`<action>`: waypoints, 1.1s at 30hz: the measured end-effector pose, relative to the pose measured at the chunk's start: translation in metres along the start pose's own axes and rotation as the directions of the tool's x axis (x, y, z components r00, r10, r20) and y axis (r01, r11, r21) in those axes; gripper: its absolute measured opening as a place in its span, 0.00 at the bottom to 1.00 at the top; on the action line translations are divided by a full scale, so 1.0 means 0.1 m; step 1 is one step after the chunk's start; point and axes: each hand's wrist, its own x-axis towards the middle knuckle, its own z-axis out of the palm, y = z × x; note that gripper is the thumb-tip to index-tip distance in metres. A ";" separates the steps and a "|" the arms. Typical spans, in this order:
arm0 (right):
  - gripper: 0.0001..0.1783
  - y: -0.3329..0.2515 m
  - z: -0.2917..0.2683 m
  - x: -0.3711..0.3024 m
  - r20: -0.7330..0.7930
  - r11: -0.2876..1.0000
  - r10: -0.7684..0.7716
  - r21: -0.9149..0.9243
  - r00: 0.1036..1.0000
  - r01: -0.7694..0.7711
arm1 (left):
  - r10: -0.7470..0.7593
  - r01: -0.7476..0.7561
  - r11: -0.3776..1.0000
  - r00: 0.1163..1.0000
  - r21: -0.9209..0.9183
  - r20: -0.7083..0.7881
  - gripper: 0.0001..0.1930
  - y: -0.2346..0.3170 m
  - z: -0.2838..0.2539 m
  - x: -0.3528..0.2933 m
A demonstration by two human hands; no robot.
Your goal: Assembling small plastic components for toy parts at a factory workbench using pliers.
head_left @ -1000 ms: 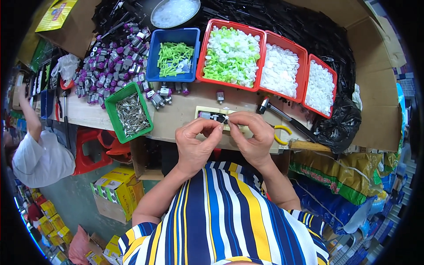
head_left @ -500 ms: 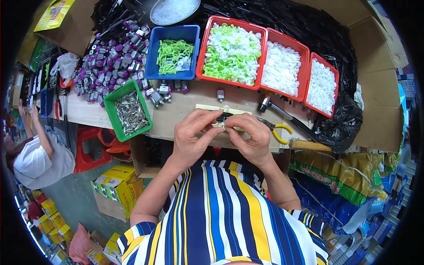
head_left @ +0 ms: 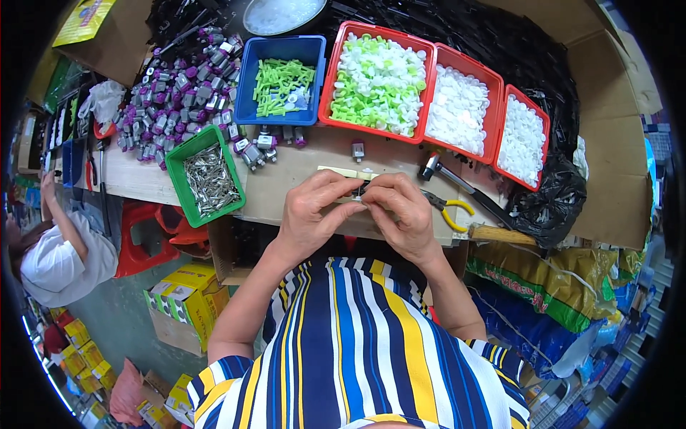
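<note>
My left hand and my right hand meet over the front of the workbench, with thumbs and fingertips pinched together. Between them is a small dark part, mostly covered by the fingers, so its kind cannot be made out. Just beyond the fingertips lies a cream-coloured strip-like block. Pliers with yellow handles rest right beside my right hand. A hammer lies farther right. Beyond my hands a single small motor stands on the bench.
A green bin of metal pins sits left, near a heap of purple-ended motors. At the back stand a blue bin of green pieces and red bins of white and green caps. Another person is at far left.
Both hands stay together at nearly the same place, with fingertips shifting slightly around the small dark part. At far left, the other person's arms have moved a little.
</note>
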 end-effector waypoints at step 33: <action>0.09 -0.02 0.03 0.12 0.136 0.940 0.035 -0.340 0.990 0.014 | 0.459 -0.438 0.595 0.873 0.674 0.161 0.17 -0.22 0.04 -0.19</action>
